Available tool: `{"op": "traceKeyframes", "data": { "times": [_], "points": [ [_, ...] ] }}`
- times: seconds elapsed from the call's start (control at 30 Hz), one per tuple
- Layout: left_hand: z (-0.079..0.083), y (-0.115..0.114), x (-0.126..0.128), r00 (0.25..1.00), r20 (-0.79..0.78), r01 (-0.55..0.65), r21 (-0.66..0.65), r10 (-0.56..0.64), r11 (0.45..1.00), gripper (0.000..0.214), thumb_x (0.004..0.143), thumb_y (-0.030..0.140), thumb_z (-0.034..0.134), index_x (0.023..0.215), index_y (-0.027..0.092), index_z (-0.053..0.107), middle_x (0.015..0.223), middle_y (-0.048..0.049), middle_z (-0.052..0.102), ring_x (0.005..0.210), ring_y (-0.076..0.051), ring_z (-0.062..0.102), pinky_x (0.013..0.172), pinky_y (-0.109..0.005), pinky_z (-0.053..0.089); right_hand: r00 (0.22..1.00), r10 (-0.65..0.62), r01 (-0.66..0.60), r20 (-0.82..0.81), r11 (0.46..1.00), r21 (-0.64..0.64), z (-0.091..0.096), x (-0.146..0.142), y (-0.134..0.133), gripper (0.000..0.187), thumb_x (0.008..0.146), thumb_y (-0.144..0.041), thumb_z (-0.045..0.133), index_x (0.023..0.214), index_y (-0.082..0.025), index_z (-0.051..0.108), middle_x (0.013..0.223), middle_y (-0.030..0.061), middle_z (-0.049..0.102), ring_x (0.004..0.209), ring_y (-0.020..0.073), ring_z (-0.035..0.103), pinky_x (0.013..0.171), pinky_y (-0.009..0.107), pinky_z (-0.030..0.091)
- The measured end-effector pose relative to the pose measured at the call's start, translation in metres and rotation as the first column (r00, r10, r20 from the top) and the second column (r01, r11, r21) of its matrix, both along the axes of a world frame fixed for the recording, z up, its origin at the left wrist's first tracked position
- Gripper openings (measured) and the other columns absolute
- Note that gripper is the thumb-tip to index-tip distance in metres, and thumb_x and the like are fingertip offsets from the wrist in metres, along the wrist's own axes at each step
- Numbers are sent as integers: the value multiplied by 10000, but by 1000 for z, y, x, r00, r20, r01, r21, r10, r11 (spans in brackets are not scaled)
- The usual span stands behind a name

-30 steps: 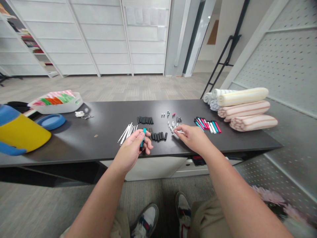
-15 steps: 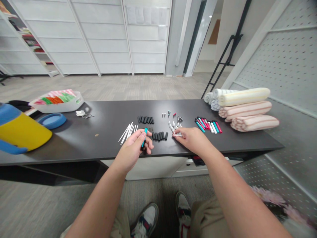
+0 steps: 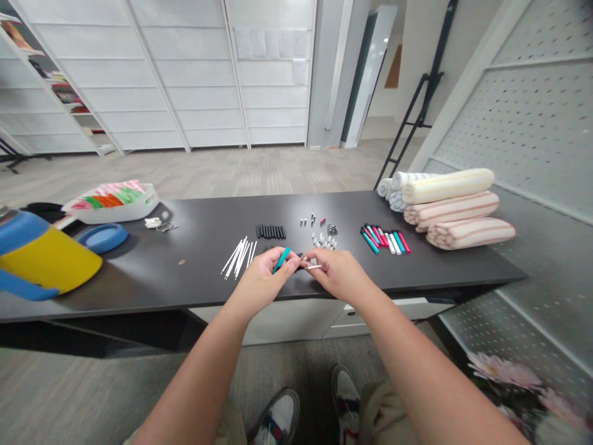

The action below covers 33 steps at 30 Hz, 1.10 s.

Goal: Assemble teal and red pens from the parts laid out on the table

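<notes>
My left hand [image 3: 262, 279] is closed round a teal pen barrel [image 3: 281, 259], tilted up to the right. My right hand [image 3: 336, 275] pinches a thin white refill [image 3: 314, 267] whose tip points left at the barrel. Both hands meet over the front edge of the dark table [image 3: 194, 272]. Behind them lie a fan of white refills [image 3: 238, 256], a row of black caps [image 3: 271, 232], small tips and springs [image 3: 322, 232], and a few assembled pens [image 3: 383, 238].
Rolled striped towels [image 3: 456, 207] are stacked at the table's right end. A white tray of coloured items [image 3: 113, 201], a blue lid [image 3: 102, 237] and a yellow and blue container [image 3: 39, 259] sit at the left. My shoes [image 3: 278, 420] show below.
My right hand lifted the white refill off the table and moved left to meet my left hand. The left hand tilted the teal barrel toward it.
</notes>
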<state>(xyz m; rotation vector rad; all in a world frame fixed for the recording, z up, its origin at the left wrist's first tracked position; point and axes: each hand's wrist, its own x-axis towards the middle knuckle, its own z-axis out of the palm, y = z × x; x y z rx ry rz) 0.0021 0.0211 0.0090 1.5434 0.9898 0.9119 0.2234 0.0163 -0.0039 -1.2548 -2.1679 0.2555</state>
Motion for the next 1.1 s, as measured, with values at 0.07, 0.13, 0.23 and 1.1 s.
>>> {"op": "traceKeyframes", "data": {
  "times": [0.07,0.13,0.23,1.1],
  "points": [
    [2,1,2,1000,-9,1,-5,-1,1000,372,936,573,692,955,202,710,657,30,537,543,-116,413,512,-232,299,1000,20,-20,-1,998,54,-2,-5,0,182,1041,-320,605,1114,-222,740,889,40,806,726,179,724,684,262,438],
    [3,3,3,1000,14,-17,-19,17,1000,397,923,593,699,936,196,706,676,24,568,541,-109,417,515,-225,305,1000,20,-19,-6,995,99,-4,-7,-1,202,1060,-332,584,1137,-219,733,937,51,816,749,180,737,695,261,455],
    [4,6,5,999,-26,-28,-26,28,999,427,896,611,721,932,186,718,701,22,606,544,-100,422,526,-221,314,1000,-14,16,-11,989,149,-6,-6,-3,214,1066,-332,567,1138,-219,734,953,61,823,756,185,749,705,263,479],
    [-2,9,-3,955,213,253,-221,-207,942,438,943,590,686,1007,157,671,642,88,251,535,-80,152,494,-234,114,969,57,-68,-239,997,-40,6,-5,-5,176,1016,-355,637,1083,-264,772,981,9,816,589,114,643,640,229,476]
  ]
}}
